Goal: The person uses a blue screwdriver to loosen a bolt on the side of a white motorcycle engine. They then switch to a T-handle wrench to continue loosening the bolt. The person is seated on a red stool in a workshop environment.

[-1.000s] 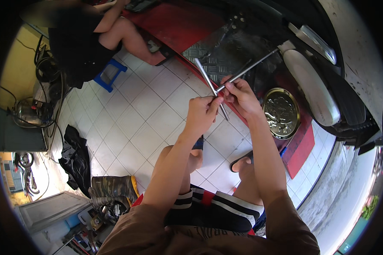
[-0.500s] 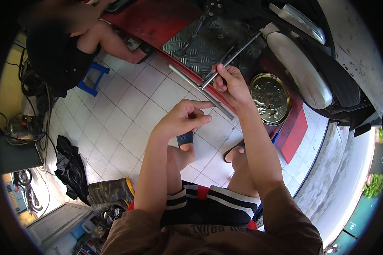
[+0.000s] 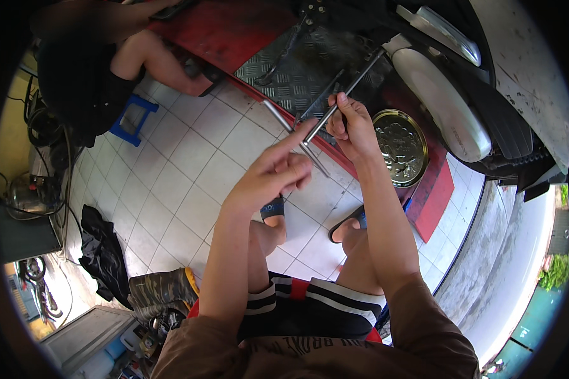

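Note:
My right hand [image 3: 355, 129] is closed around the shaft of a silver T-handle wrench [image 3: 362, 74]. The wrench slants from the crossbar near my hands up to a spot beside the motorcycle's silver exhaust [image 3: 439, 104]; its far tip is hard to make out there. My left hand [image 3: 270, 175] has its index finger stretched against the wrench near the crossbar, while the other fingers curl loosely without gripping anything. Below the wrench lies the red edge of a lift platform with a dark tread plate [image 3: 284, 60].
A round gold-rimmed metal tray [image 3: 399, 150] rests on the red platform to the right. At the left, another person sits bare-legged by a blue stool [image 3: 133, 119]. Black cloth [image 3: 103, 252] and a camouflage boot [image 3: 161, 288] lie on the tiled floor.
The wrench's crossbar has swung round its shaft. My left hand has moved up and right, its index finger now against the wrench. My right hand keeps its hold, shifted slightly right.

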Tool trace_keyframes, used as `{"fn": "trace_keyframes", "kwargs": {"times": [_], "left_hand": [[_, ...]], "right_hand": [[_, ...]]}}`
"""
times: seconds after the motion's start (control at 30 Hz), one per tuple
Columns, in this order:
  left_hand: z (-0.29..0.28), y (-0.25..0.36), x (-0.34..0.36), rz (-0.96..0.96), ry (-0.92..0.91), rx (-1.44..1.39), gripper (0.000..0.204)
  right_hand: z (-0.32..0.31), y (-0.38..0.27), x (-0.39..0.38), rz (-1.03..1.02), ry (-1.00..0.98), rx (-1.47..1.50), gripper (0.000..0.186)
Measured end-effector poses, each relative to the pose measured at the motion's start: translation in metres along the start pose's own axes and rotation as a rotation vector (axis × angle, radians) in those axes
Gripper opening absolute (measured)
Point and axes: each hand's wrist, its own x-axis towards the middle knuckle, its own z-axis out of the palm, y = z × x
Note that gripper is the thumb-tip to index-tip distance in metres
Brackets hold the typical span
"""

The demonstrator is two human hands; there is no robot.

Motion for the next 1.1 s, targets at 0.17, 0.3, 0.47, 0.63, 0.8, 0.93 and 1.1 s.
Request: {"fn": "trace_keyframes", "kwargs": {"times": [0.17, 0.3, 0.47, 0.63, 0.8, 0.93, 1.1], "left_hand": [[-0.012, -0.026, 0.003, 0.102, 0.323, 0.816, 0.043], [0.0, -0.036, 0.013, -0.005, 0.363, 0.905, 0.029], [0.013, -0.046, 0.019, -0.072, 0.242, 0.681, 0.032], [0.018, -0.022, 0.012, 0.164, 0.009, 0.162, 0.035], [0.003, -0.013, 0.008, 0.263, 0.427, 0.314, 0.056], [-0.002, -0.029, 0.009, 0.188, 0.428, 0.939, 0.039], [0.016, -0.041, 0.019, -0.019, 0.515, 1.021, 0.034]], "right_hand": [[-0.002, -0.003, -0.001, 0.009, -0.008, 0.077, 0.032], [-0.003, -0.004, 0.001, -0.011, -0.002, 0.076, 0.032], [-0.003, -0.001, 0.003, -0.031, 0.039, 0.091, 0.031], [-0.005, -0.004, 0.003, 0.002, 0.051, 0.096, 0.03], [-0.005, -0.006, 0.004, -0.014, 0.076, 0.088, 0.03], [-0.006, -0.005, 0.006, -0.018, 0.117, 0.085, 0.029], [-0.008, -0.001, 0.007, -0.008, 0.169, 0.071, 0.028]]}}
